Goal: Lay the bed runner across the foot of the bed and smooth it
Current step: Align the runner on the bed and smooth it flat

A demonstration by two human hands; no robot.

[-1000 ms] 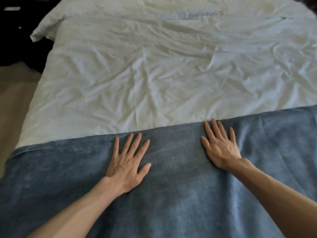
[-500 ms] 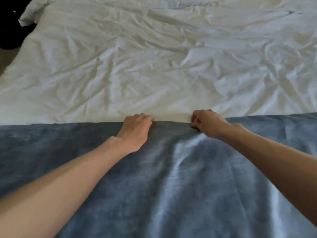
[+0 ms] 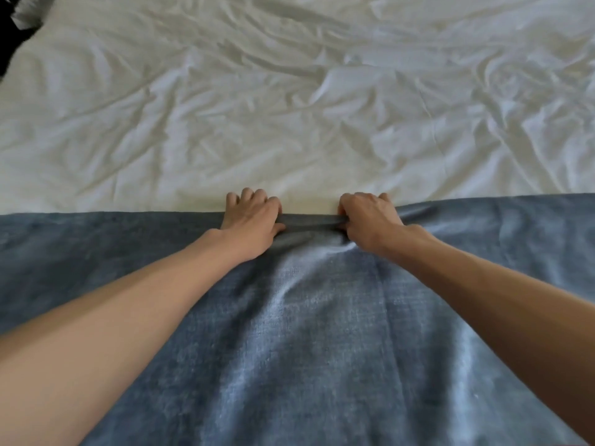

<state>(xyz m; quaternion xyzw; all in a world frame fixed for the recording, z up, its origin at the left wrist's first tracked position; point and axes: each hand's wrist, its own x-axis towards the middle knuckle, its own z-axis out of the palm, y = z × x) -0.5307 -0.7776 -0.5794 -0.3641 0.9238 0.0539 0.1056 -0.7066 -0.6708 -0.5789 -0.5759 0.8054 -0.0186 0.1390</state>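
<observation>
The bed runner [image 3: 306, 333] lies spread under both forearms and out to either side of the hands, its far edge running straight left and right from the knuckles. The left hand [image 3: 252, 220] and the right hand [image 3: 370, 220] sit close together on that edge, each with fingers curled over it and thumb closed against the near side, so both have a pinch of the blue cloth; a short rolled strip of edge is stretched between them.

The cloth looks soft and fairly thick, with a brushed nap that catches the light; it should be light to shift but limp, holding no shape of its own. It gathers readily: shallow ridges run from between the hands back toward the wrists and elbows. It will probably drag rather than slide on the cover beneath, so pulls are best made at the edge, as now, or at the corners, which lie out of sight beyond either hand. Flat palms stroking outward from the middle should take out the ridges.

Just past the fingertips begins the white duvet [image 3: 289, 107] – heavily creased, especially beyond the right hand; its rumples may show through or snag the runner's edge. Far beyond the left hand there is a dark patch [image 3: 6, 43]; what it is cannot be told. Nothing rests on the runner but the arms.
</observation>
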